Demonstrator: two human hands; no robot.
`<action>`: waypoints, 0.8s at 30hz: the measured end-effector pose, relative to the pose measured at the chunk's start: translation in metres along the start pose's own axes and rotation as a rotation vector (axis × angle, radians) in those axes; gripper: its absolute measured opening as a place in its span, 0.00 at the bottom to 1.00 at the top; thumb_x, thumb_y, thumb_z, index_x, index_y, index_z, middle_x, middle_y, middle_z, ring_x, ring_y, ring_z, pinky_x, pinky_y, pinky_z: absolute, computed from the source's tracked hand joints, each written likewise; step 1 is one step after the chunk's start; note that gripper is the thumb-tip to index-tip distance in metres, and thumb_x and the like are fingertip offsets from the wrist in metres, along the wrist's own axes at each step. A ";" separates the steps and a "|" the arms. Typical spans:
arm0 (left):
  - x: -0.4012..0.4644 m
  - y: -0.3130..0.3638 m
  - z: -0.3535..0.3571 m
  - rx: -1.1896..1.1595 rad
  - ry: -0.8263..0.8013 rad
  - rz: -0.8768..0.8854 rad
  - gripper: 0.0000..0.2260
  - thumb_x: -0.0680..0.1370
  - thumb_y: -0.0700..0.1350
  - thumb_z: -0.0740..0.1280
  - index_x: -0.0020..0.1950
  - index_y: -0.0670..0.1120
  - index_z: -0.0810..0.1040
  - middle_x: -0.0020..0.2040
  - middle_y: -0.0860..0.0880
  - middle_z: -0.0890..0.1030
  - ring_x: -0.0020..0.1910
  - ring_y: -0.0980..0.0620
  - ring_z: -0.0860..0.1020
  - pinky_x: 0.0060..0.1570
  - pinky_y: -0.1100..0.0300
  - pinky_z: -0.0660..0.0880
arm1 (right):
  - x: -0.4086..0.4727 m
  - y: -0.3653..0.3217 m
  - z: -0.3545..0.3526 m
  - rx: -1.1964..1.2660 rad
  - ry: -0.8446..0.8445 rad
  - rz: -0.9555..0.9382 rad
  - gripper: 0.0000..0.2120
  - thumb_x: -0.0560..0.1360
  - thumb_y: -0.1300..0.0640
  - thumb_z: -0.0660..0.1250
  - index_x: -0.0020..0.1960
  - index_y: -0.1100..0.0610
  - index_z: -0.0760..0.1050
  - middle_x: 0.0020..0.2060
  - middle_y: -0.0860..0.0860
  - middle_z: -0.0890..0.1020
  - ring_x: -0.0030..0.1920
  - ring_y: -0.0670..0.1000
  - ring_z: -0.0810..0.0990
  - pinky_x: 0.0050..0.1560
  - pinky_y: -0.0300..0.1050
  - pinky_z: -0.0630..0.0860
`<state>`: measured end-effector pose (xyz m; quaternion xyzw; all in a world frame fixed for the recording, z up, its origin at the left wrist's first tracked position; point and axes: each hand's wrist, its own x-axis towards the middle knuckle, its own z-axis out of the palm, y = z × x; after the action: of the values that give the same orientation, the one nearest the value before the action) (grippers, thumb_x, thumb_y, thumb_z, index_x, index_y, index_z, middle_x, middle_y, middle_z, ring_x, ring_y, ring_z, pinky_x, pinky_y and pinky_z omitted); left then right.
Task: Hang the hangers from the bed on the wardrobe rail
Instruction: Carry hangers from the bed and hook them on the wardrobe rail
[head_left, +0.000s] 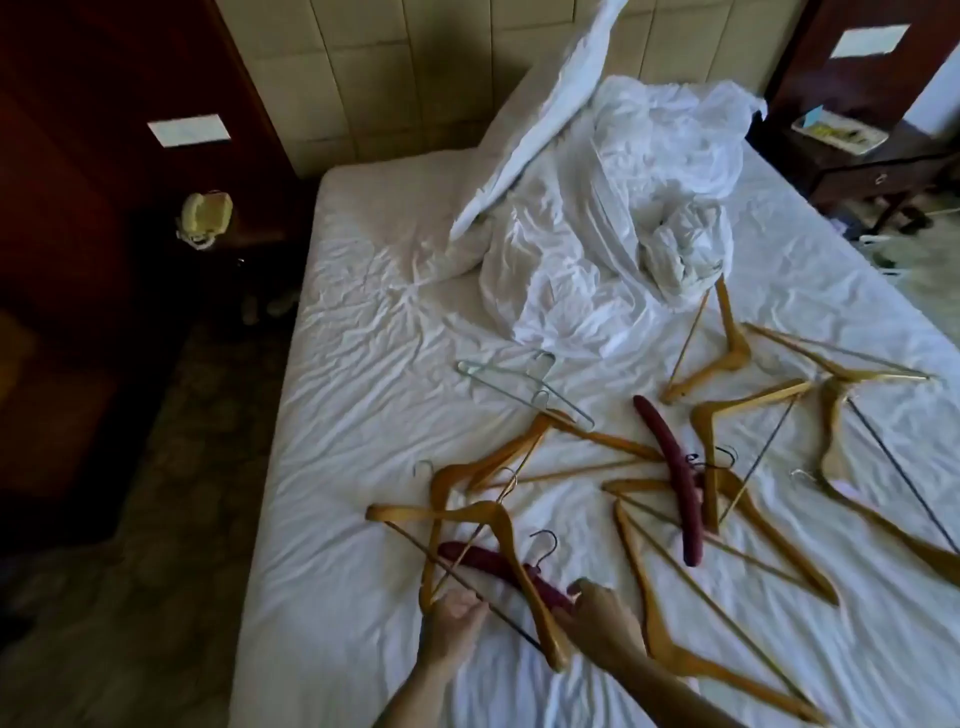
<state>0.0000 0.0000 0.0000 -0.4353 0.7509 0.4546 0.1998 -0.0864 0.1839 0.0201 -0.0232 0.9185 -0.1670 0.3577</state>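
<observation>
Several hangers lie scattered on the white bed (363, 649). Most are wooden; a thin wire hanger (524, 387) lies nearer the bedding. A maroon padded hanger (675, 478) lies in the middle. A second maroon hanger (488, 564) lies at the near edge under a wooden hanger (511, 551) with a dark bar. My left hand (457, 616) curls its fingers at that dark bar, beside another wooden hanger's tip. My right hand (597, 616) pinches the right end of the near maroon hanger. The wardrobe rail is out of view.
Crumpled white bedding (597, 249) and a pillow (540, 114) pile up at the head of the bed. A dark nightstand with a phone (205, 215) stands on the left, another nightstand (872, 166) on the right. Patterned carpet (156, 519) runs along the left side.
</observation>
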 end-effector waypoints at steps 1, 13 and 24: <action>0.018 0.003 0.010 -0.031 0.023 0.039 0.09 0.74 0.49 0.70 0.36 0.50 0.74 0.37 0.53 0.80 0.41 0.48 0.82 0.42 0.59 0.78 | 0.016 0.003 0.011 0.023 0.028 -0.007 0.20 0.72 0.39 0.66 0.54 0.53 0.80 0.48 0.50 0.85 0.50 0.51 0.83 0.39 0.44 0.70; 0.182 0.011 0.139 -0.028 0.172 -0.049 0.41 0.73 0.61 0.73 0.79 0.42 0.62 0.75 0.43 0.69 0.74 0.44 0.69 0.69 0.51 0.69 | 0.184 0.061 0.137 0.008 -0.039 -0.009 0.11 0.77 0.48 0.63 0.54 0.50 0.80 0.52 0.50 0.80 0.50 0.50 0.80 0.50 0.48 0.79; 0.120 -0.019 0.066 -0.264 0.120 0.098 0.06 0.72 0.45 0.76 0.44 0.47 0.80 0.36 0.53 0.82 0.41 0.57 0.83 0.36 0.74 0.72 | 0.143 0.054 0.132 0.280 -0.385 -0.028 0.23 0.65 0.42 0.65 0.40 0.62 0.80 0.32 0.55 0.82 0.34 0.49 0.79 0.37 0.45 0.73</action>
<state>-0.0553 -0.0038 -0.1262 -0.4471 0.7156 0.5316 0.0731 -0.1004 0.1729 -0.1811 -0.0176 0.8008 -0.2900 0.5238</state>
